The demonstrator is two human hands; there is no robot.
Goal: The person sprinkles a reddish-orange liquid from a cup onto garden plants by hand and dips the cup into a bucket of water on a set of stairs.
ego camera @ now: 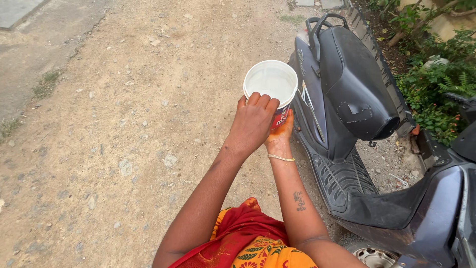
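A white plastic bucket (270, 79) with a red band near its base is held out in front of me, its mouth tilted toward the camera. It looks empty or holds clear water; I cannot tell which. My left hand (253, 121) grips the near side of its rim from above. My right hand (280, 135) cups the bucket from below, with a thin bangle on its wrist and a small tattoo on the forearm. The bucket hangs next to the side panel of a dark scooter (347, 99).
The scooter stands at the right, its black seat (359, 89) torn at one spot and its footboard (344, 173) near my right arm. Green plants (436, 94) grow behind it. Dry stony dirt ground (124, 124) spreads left, with a paved strip (29, 44) beyond.
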